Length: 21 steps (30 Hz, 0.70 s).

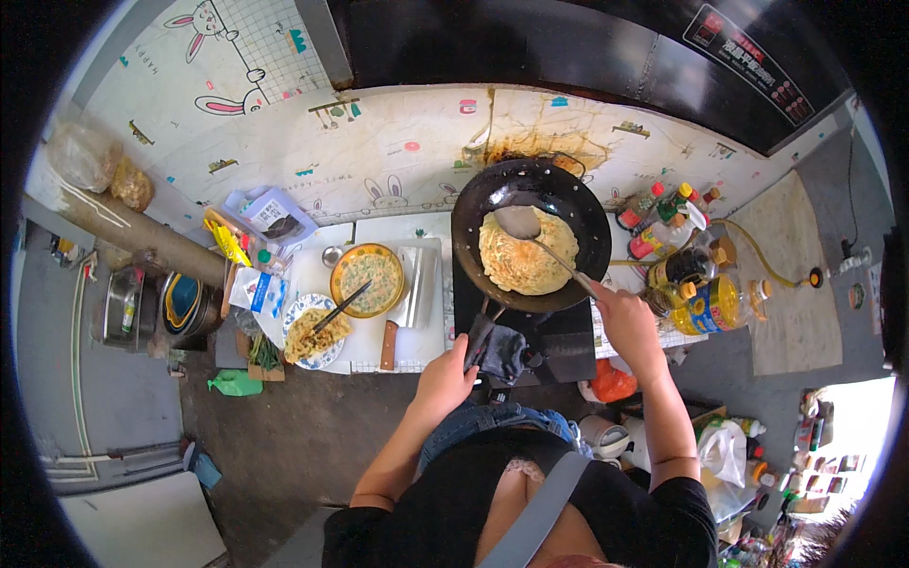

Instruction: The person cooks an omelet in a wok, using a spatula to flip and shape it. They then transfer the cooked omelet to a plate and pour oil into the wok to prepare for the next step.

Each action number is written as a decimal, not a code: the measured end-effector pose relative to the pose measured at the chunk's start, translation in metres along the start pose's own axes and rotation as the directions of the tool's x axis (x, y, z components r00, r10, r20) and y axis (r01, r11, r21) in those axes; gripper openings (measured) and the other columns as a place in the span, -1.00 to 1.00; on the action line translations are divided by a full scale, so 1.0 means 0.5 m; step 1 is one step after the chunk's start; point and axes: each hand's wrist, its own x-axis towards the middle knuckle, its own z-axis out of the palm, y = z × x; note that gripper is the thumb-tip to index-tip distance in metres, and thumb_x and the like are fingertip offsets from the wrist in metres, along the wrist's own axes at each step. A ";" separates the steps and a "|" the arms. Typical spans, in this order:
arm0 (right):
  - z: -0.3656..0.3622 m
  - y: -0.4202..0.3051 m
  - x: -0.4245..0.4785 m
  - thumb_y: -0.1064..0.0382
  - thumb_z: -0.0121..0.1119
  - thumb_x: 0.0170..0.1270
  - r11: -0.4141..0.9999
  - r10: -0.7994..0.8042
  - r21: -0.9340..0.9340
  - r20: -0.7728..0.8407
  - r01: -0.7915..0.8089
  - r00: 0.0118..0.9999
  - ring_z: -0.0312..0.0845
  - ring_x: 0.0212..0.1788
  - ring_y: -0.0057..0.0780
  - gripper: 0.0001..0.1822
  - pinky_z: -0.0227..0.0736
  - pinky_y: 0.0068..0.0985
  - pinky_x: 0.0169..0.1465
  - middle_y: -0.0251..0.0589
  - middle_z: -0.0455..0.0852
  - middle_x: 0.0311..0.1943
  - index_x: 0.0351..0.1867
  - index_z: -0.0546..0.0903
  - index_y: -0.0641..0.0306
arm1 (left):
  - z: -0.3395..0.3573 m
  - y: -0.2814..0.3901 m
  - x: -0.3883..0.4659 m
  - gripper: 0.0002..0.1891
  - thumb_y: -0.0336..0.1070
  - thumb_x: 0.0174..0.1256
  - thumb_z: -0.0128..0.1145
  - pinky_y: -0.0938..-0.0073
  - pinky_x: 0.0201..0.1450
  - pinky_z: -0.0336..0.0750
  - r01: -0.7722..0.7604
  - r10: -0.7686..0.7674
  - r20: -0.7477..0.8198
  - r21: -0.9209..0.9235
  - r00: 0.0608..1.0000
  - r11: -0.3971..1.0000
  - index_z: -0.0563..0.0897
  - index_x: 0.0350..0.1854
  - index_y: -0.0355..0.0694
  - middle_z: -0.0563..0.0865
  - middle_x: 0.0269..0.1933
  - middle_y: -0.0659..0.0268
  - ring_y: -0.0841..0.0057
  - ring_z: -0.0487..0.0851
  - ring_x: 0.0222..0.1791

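A black wok (pixel 532 167) is on the black gas stove (pixel 561 355), holding a round golden pancake (pixel 529 266). My left hand (pixel 444 376) grips the wok's handle (pixel 481 334), beside which a dark cloth (pixel 505 351) lies. My right hand (pixel 628 326) holds a metal spatula (pixel 520 221) by its handle; its blade rests over the upper part of the pancake. Left of the stove stands a yellow-rimmed bowl of batter (pixel 369 280) with green bits, black chopsticks (pixel 342 307) lying across its rim and over a patterned plate (pixel 305 358) of cooked pancake pieces (pixel 312 337).
A cleaver (pixel 412 291) with a wooden handle lies on a white cutting board (pixel 429 348), right of the bowl. Sauce bottles (pixel 660 238) and a yellow oil bottle (pixel 710 305) crowd the counter right of the wok. A yellow hose (pixel 753 252) runs behind them. Seasoning bags (pixel 259 291) stand far left.
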 end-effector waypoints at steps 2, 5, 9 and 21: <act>0.000 -0.025 0.000 0.23 0.18 0.24 0.997 -0.009 -0.073 0.002 0.009 1.000 0.65 -0.32 0.00 -0.46 0.56 -0.19 -0.27 0.01 0.67 -0.42 0.29 0.42 -0.09 | -0.002 -0.003 0.002 -0.42 -0.27 0.17 0.20 0.05 -0.26 0.52 -0.011 0.011 0.008 0.000 1.000 1.000 0.30 0.22 -0.28 0.66 -0.32 -0.07 -0.05 0.65 -0.30; 0.015 -0.039 -0.008 0.25 0.20 0.21 0.999 0.014 -0.035 0.119 -0.010 0.993 0.66 -0.34 -0.02 -0.44 0.57 -0.19 -0.30 0.02 0.67 -0.44 0.28 0.42 -0.05 | -0.002 -0.006 0.005 -0.42 -0.27 0.17 0.20 0.04 -0.27 0.52 -0.028 0.028 0.018 -0.006 0.999 1.000 0.29 0.23 -0.29 0.66 -0.32 -0.07 -0.06 0.65 -0.31; 0.028 -0.055 -0.008 0.31 0.23 0.16 0.999 -0.024 -0.026 0.101 0.026 0.995 0.66 -0.38 0.00 -0.43 0.57 -0.18 -0.31 0.06 0.66 -0.48 0.25 0.44 0.02 | -0.021 0.003 0.009 -0.40 -0.28 0.18 0.20 0.04 -0.20 0.52 0.013 -0.010 0.117 -0.030 0.993 0.999 0.26 0.22 -0.36 0.65 -0.27 -0.18 -0.13 0.64 -0.24; 0.033 -0.111 -0.024 0.33 0.21 0.14 0.995 0.084 -0.065 0.114 -0.077 0.990 0.66 -0.36 0.03 -0.43 0.58 -0.15 -0.29 0.07 0.68 -0.47 0.25 0.43 0.07 | -0.018 -0.027 0.014 -0.34 -0.24 0.20 0.20 0.06 -0.07 0.51 -0.134 0.149 0.153 -0.105 0.977 0.985 0.20 0.23 -0.50 0.57 -0.11 -0.30 -0.17 0.60 -0.12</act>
